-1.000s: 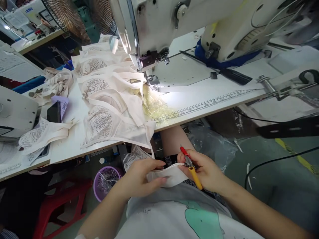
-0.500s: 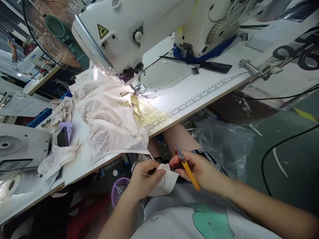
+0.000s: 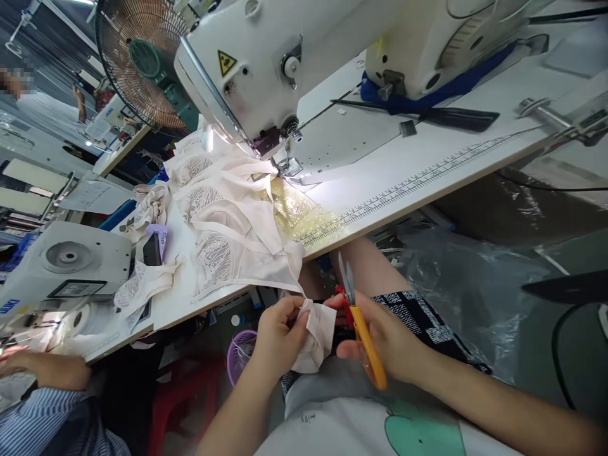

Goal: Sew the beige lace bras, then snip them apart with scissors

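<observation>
My left hand (image 3: 279, 332) is closed, pinching a piece of cream fabric (image 3: 319, 339) between thumb and fingers above my lap. In my right hand (image 3: 392, 339) is a pair of thread snips (image 3: 365, 345) with orange handles; the blades point up and stand slightly apart. Something red shows by my right fingers, beside the snips. My right fingertips are close to the fabric's right edge; whether they touch it I cannot tell. A cream lace bra (image 3: 247, 263) hangs partly over the table edge, its narrow end reaching down to the fabric in my left hand.
A sewing machine (image 3: 266, 76) stands over the white table (image 3: 389, 171), with more lace pieces heaped left of its needle. Black tweezers (image 3: 460, 118) lie behind the printed ruler. A purple basket (image 3: 234, 358) is below. At lower left is a co-worker's arm (image 3: 52, 370).
My view has swung left, bringing the co-worker's arm into sight. The snips have tilted more upright and both blades now show. My left hand keeps its hold on the fabric.
</observation>
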`<state>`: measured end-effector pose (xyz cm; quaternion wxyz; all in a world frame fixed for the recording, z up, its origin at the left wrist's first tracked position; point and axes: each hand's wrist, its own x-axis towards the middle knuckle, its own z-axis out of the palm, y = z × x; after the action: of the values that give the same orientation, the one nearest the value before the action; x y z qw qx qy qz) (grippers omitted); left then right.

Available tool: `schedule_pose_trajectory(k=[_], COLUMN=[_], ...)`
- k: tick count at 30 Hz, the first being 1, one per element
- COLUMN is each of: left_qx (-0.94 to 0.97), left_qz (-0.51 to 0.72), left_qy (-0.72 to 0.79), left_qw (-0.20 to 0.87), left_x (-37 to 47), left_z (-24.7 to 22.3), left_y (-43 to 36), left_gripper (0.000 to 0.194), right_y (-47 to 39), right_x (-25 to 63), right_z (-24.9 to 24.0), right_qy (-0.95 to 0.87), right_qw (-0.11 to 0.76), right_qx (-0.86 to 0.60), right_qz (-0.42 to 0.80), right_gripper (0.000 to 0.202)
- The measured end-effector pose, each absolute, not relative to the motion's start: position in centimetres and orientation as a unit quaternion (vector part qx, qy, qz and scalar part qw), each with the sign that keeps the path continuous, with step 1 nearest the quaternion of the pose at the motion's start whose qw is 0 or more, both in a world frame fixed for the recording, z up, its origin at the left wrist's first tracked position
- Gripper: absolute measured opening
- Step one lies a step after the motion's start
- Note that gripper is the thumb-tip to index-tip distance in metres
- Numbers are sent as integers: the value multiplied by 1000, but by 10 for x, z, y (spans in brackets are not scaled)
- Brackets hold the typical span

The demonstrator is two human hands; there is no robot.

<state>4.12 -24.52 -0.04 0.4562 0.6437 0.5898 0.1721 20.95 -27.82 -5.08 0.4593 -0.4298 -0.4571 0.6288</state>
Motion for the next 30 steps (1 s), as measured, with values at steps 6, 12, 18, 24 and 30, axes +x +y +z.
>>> schedule_pose_trajectory(k=[6, 12, 18, 24, 30], left_qx=[718, 645, 478, 445, 427], left_qz=[165, 224, 247, 264, 265], left_qy=[590, 567, 545, 551, 530], left_qw=[330, 460, 643, 654, 683], left_x=[45, 42, 33, 35, 41], left_z=[-1, 9, 14, 17, 8], left_y=[-246, -241, -235, -238, -240], left_gripper=[6, 18, 36, 40, 39], right_y=[-277, -267, -263, -262, -267], right_x=[200, 195, 203, 203, 217], right_z=[-58, -47, -38, -27, -26], right_qy=[-503, -420, -402, -392, -428], right_qw=[450, 489, 467, 466, 411], right_qx=[-458, -435, -381, -372, -434], right_qz=[579, 629, 689, 700, 678], right_gripper=[66, 30, 32, 32, 33])
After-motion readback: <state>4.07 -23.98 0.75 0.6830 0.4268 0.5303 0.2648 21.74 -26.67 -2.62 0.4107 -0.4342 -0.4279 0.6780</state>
